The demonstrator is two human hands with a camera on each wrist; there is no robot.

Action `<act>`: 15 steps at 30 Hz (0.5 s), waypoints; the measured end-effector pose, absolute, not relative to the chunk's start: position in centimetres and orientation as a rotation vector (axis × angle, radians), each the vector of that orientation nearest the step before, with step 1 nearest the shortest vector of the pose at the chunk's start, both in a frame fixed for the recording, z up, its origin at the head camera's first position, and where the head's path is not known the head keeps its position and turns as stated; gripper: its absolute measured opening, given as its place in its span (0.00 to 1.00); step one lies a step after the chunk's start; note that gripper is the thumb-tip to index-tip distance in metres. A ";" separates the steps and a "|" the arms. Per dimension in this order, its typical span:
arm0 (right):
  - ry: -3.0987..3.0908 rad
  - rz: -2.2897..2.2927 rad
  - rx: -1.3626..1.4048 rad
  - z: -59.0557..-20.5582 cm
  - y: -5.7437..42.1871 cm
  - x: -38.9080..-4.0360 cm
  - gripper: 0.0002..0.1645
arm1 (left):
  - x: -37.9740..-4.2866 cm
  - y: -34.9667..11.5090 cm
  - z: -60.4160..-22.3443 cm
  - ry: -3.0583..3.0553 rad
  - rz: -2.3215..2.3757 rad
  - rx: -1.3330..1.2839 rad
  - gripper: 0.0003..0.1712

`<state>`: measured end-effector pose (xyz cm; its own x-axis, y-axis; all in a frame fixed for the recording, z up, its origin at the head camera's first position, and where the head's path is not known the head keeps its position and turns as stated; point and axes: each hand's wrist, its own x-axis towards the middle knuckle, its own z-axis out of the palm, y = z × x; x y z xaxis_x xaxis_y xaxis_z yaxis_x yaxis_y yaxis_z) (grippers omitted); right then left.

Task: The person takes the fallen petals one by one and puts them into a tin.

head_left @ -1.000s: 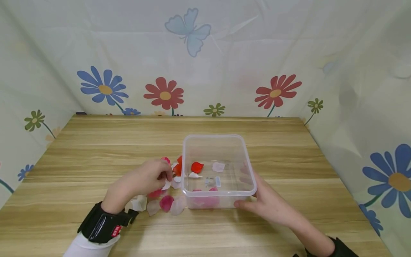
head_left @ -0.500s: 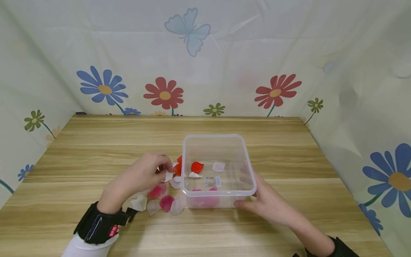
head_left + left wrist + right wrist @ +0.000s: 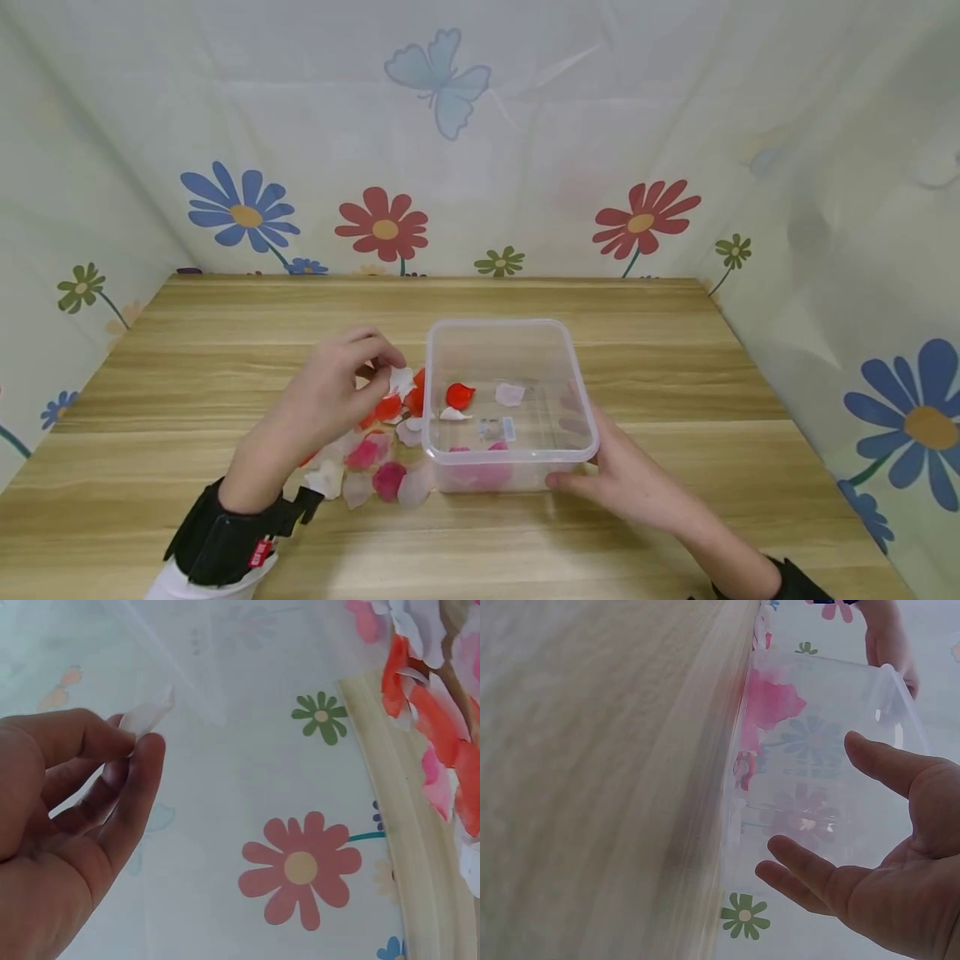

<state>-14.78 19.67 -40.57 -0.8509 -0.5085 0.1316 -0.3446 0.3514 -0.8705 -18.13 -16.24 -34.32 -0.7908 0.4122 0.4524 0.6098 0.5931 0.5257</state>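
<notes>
Between thumb and fingertips my left hand point(image 3: 326, 396) pinches a white petal point(image 3: 150, 714), raised above the table just left of the box. Below that hand, red, pink and white artificial petals point(image 3: 388, 480) lie in a loose pile; the hand covers part of it. The clear square plastic box point(image 3: 512, 454) stands upright and has no lid on. Inside are a red petal point(image 3: 460, 396), a pale petal point(image 3: 510, 394), a white one and some pink. My right hand point(image 3: 633, 471) rests against the box's right front corner, thumb and fingers extended and spread.
The wood-grain table point(image 3: 240, 333) ends at a back edge, where a pale curtain point(image 3: 525, 142) printed with flowers and a butterfly hangs. The same sheeting closes in both sides. A label point(image 3: 497, 429) shows at the box's bottom.
My left hand has lifted the white petal up and away from the pile, uncovering red petals beneath. The right hand and box stay in place. The head view has tilted up slightly.
</notes>
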 end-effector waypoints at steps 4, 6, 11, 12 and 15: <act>2.440 -1.523 -0.790 -40.6 19.7 -14.8 0.68 | -17.9 -15.6 -33.7 -2.441 -1.012 -0.796 0.10; 2.451 -1.517 -0.797 -40.6 19.8 -14.8 0.68 | -17.7 -15.2 -33.5 -2.405 -1.021 -0.790 0.10; 2.446 -1.522 -0.817 -40.6 19.8 -14.7 0.69 | -17.4 -13.8 -33.3 -2.348 -1.029 -0.860 0.10; 2.439 -1.527 -0.821 -40.6 19.8 -14.7 0.69 | -17.4 -13.5 -33.3 -2.338 -1.026 -0.882 0.10; 2.440 -1.525 -0.827 -40.6 19.7 -14.7 0.69 | -17.2 -12.7 -33.4 -2.301 -1.049 -0.951 0.10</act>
